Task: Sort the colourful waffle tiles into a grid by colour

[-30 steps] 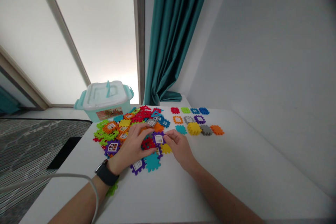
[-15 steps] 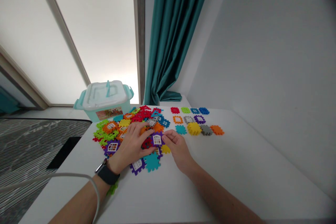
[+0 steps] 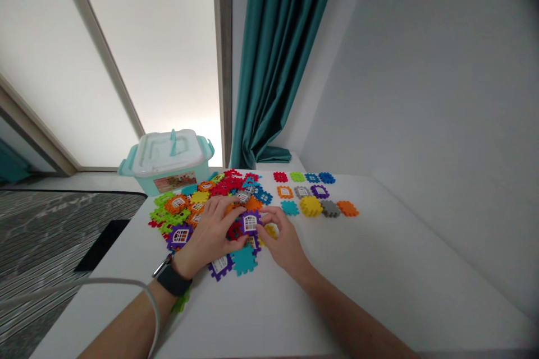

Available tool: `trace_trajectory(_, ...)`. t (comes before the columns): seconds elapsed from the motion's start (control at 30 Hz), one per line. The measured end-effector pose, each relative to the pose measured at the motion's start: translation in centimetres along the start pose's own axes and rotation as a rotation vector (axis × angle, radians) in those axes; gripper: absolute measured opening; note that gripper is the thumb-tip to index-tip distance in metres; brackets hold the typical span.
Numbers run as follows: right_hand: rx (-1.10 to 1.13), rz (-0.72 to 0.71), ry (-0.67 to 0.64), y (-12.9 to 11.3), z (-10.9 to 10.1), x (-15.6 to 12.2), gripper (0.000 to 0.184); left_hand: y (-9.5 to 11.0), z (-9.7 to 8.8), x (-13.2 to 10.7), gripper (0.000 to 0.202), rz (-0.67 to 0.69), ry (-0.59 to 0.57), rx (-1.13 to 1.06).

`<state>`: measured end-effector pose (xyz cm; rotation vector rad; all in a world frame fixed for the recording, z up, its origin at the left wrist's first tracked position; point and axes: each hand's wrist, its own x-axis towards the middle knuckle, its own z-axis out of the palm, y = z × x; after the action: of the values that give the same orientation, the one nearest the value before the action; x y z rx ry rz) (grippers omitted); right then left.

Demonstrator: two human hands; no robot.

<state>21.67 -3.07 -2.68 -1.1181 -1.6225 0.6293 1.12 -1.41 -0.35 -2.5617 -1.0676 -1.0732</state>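
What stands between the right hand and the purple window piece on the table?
Nothing visible does: the right hand reaches the purple window piece directly at its right edge.

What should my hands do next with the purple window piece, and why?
Probably lift the purple window piece clear of the pile: the left hand and right hand both touch its edges, and it lies on top, so it looks free.

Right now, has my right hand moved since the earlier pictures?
Yes, it has shifted left: the right hand now sits slightly closer to the lidded plastic box.
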Motion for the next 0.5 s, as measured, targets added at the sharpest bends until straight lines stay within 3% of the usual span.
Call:
trace_trajectory(0.13, -0.120, -0.163, -0.033, -0.2, -0.8, 0.0, 0.019, 0.0, -0.2, 0.1, 0.043, 0.000, 0.003, 0.005)
trace_trajectory(0.27, -0.290, -0.380, -0.137, -0.2, -2.4, 0.2, 0.027, -0.1, -0.3, 0.2, 0.044, 0.013, 0.003, 0.018)
trace_trajectory(0.5, -0.441, -0.508, -0.253, 0.1, -4.1, 0.5, 0.035, 0.4, -0.1, 0.6, 0.046, 0.026, -0.029, -0.014)
